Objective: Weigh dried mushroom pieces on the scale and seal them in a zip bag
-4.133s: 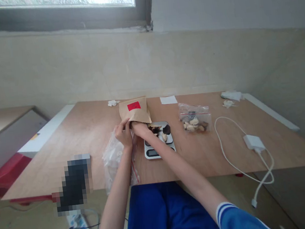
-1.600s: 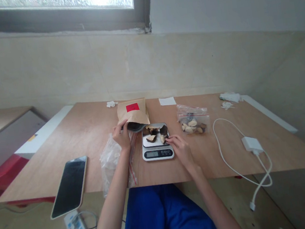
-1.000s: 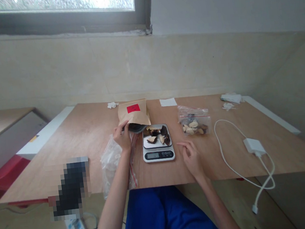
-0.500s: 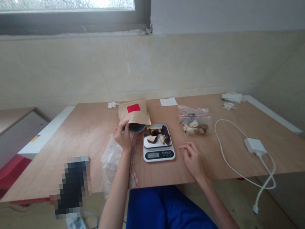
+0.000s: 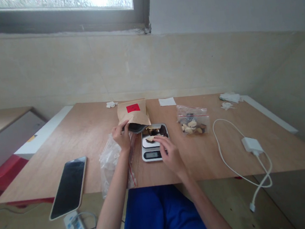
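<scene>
Right hand (image 5: pixel 173 158) shifts in over the scale (image 5: pixel 146 144) — grip on slice (image 5: pixel 149 139) unclear, reading (image 5: pixel 153 154) perhaps disturbed — as left hand (image 5: pixel 121 138) pinches the paper bag (image 5: pixel 133 116).

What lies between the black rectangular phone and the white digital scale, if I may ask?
In the head view, crumpled clear plastic bagging lies between the phone and the scale, partly hidden by the left forearm.

Printed on red label (image 5: pixel 133 108) of paper bag (image 5: pixel 133 117): dark marks, not legible. Shown on display (image 5: pixel 152 155) of scale (image 5: pixel 152 145): digits, too blurred to read with certainty.
</scene>
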Motion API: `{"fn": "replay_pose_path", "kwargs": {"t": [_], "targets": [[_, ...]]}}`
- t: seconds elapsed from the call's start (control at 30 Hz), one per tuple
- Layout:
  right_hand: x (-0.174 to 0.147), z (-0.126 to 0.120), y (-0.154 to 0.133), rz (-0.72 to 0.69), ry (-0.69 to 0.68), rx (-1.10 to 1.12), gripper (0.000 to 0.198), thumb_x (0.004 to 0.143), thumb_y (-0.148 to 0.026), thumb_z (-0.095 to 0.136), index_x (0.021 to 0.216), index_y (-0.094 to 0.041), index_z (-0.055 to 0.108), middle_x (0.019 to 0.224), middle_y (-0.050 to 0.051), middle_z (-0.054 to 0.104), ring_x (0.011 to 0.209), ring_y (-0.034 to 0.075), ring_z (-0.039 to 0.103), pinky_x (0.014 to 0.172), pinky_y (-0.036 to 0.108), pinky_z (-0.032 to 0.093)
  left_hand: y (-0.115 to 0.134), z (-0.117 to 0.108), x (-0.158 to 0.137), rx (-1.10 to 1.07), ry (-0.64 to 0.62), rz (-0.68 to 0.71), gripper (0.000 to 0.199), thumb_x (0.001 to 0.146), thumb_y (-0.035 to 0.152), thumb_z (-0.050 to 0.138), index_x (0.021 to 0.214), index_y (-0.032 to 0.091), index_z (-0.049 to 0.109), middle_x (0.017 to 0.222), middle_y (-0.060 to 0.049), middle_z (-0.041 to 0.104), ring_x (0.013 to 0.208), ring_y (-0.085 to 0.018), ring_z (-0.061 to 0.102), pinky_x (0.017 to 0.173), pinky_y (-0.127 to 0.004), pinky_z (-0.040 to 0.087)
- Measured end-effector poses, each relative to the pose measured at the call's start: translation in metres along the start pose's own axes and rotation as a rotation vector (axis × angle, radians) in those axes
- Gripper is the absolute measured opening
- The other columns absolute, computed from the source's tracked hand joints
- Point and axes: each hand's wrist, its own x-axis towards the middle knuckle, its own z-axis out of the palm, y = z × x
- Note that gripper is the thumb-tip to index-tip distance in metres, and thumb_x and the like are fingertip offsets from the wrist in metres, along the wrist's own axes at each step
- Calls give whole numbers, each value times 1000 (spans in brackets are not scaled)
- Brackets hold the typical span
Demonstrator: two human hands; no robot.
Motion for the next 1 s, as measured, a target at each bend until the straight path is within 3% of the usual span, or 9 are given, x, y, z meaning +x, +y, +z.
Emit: {"fn": "replay_pose_path", "kwargs": {"t": [0.13,0.3,0.47,0.7,0.87,1.0], "targets": [[44,46,-15,-75,-233,-46,45,86,-9,30,127,-11,47,130,14,50,125,19,42,106,39,36,-4,0,-1,1,-19,22,20,81,36,56,82,22,70,80,-2,71,71,-15,59,75,-29,43],[80,82,-12,-36,-381,-304,52,80,-3,30,131,-1,38,134,19,44,129,22,37,106,37,34,-7,1,-1,-21,-17,-52,20,81,36,55,83,22,70,82,-1,71,73,-15,61,69,-26,45],[98,94,-10,78,-479,-530,45,83,-7,36,127,1,41,126,23,51,118,26,47,101,37,36,-5,1,0,-65,13,-64,20,80,36,56,83,22,70,80,-1,71,71,-14,61,68,-25,45],[108,104,-4,92,-595,-549,45,83,-11,45,126,-2,44,128,20,51,118,27,48,99,34,38,-3,1,-1,-32,25,-98,19,80,36,56,83,23,70,81,0,71,72,-13,62,68,-24,45],[107,102,-4,84,-576,-544,42,85,-4,38,127,-2,43,128,21,51,119,25,48,100,35,38,-3,1,0,-6,25,-89,20,81,35,55,83,22,70,82,-1,71,74,-14,62,71,-25,45],[112,103,-2,124,-536,-539,39,87,-1,33,122,-3,49,123,22,55,111,26,56,94,38,43,-6,2,-1,13,20,-102,21,82,35,53,84,22,70,84,-2,71,75,-14,62,72,-26,45]]}}
